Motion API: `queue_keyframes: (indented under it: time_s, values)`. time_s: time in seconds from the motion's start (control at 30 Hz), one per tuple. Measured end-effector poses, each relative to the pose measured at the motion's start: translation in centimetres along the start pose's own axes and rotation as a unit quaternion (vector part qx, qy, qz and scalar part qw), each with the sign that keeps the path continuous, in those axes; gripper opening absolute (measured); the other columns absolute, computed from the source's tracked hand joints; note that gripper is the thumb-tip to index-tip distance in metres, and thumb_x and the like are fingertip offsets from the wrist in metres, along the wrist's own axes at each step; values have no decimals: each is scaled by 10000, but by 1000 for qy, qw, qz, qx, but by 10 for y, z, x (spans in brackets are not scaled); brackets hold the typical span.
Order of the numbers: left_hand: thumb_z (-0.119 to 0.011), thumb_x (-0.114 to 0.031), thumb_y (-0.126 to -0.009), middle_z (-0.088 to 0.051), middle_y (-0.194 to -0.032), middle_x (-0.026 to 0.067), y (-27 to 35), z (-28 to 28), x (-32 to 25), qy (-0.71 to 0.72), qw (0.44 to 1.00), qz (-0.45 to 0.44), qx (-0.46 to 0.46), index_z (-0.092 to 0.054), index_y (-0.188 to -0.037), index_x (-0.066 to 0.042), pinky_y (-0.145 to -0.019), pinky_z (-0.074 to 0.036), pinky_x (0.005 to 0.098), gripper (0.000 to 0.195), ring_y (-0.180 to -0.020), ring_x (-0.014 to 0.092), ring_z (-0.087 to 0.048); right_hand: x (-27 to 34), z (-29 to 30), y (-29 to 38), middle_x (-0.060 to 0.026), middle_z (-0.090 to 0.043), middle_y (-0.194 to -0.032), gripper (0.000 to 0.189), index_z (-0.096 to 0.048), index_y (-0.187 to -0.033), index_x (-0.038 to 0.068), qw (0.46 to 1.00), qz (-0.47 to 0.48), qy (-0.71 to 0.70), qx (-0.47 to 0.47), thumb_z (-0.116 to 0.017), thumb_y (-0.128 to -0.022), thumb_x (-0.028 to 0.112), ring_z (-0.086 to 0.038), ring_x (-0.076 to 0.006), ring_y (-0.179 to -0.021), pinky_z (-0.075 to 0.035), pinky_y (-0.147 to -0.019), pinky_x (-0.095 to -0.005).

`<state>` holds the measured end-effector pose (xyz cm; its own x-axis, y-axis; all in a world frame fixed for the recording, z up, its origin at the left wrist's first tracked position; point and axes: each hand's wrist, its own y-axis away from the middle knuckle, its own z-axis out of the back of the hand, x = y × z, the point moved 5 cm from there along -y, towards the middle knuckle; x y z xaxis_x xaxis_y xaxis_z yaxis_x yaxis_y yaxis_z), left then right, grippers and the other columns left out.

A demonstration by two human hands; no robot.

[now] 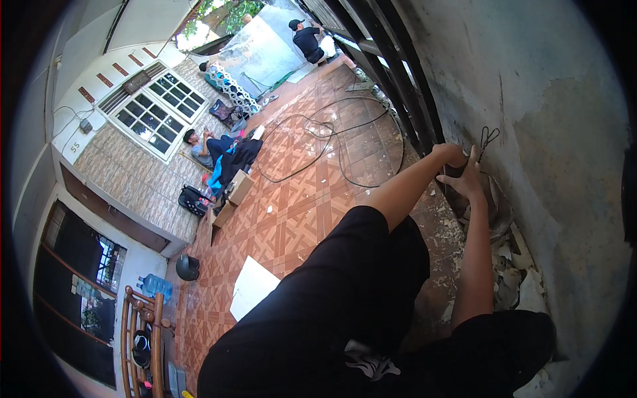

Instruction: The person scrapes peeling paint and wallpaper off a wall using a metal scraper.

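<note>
At the dark metal gate's end by the wall, my left hand is bent with its fingers curled out of sight. I cannot tell what it grips. Just below it is my right hand, thumb and forefinger spread apart near the dark gate bars. Whether it holds anything is hidden. A looped piece of wire sticks up against the stained grey wall, close to the right fingertips. Beneath the hands, broken plaster and peeled paint flakes lie along the wall's foot.
A long cable lies in loops on the tiled floor. One person crouches by the gate's far end; another sits near the window. Cardboard boxes, a white sheet and a bamboo bench stand or lie leftward.
</note>
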<state>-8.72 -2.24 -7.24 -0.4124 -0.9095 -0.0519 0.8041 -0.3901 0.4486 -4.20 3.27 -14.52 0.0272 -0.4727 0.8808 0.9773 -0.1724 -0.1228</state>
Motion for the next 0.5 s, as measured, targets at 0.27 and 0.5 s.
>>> queue_keyframes:
  time_s: [0.27, 0.5]
  values:
    - [-519, -395, -842, -616, -1040, 163, -1, 0, 9, -33, 999, 15, -17, -612, -1046, 14, -575, -568, 360, 466, -768, 299, -663, 9, -2, 6, -264, -273, -1369, 1287, 50, -1400, 37, 999, -15, -35, -7, -820, -518, 387, -315, -402, -1252, -296, -1034, -459]
    - [-488, -399, -857, -612, -1041, 180, -36, -16, 28, -19, 1000, 8, 9, -598, -1060, 24, -613, -567, 396, 483, -857, 311, -645, 11, -1, 11, -279, -290, -1349, 1280, 23, -1400, 27, 997, -14, -74, -21, -824, -509, 384, -341, -384, -1239, -308, -1024, -439]
